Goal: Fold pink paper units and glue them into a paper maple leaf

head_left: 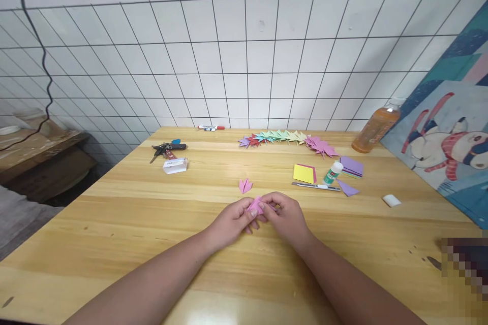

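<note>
Between my two hands is a small piece of pink folded paper (256, 205), partly covered by fingers. My left hand (232, 220) pinches it from the left with the thumb on top. From the right, my right hand (286, 216) grips its other side with thumb and fingertips. Just beyond my hands, a second pink folded paper piece (246, 186) lies flat on the wooden table (152, 244). Farther back, a curved row of folded paper pieces (282, 136) runs through purple, red, blue, green, yellow and pink.
To the right lie yellow paper squares (304, 173), a glue stick (333, 172), a utility knife (315, 186), purple paper sheets (351, 166) and a white eraser-like block (391, 200). A bottle (375, 129) stands behind. At left are keys (168, 150), a small white box (175, 165) and a marker (211, 128).
</note>
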Demonstrator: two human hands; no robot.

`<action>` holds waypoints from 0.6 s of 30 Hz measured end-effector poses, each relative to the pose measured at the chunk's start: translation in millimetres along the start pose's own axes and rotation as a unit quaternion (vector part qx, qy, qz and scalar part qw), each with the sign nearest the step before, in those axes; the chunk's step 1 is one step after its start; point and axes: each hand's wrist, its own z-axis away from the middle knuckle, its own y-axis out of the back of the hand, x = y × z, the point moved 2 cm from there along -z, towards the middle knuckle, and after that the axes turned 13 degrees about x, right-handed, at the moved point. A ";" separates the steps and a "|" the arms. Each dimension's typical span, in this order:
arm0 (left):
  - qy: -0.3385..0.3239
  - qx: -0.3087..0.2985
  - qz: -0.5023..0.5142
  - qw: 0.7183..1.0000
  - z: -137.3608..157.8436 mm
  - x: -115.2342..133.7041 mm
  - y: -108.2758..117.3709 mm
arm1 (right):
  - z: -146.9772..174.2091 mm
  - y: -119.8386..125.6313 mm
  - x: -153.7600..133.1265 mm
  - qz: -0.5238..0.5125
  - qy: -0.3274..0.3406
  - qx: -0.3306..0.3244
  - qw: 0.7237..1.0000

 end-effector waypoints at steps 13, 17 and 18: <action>-0.034 0.081 -0.114 0.990 -0.1 -1.7 -1.0 | -6.4 -2.6 12.0 -0.085 -0.097 -0.038 0.991; -0.036 0.098 -0.190 0.976 0.2 -0.9 2.4 | -7.2 -3.2 13.9 -0.114 -0.103 -0.047 0.987; -0.040 0.099 -0.209 0.972 0.4 -0.3 3.2 | -7.1 -3.3 13.5 -0.119 -0.105 -0.049 0.986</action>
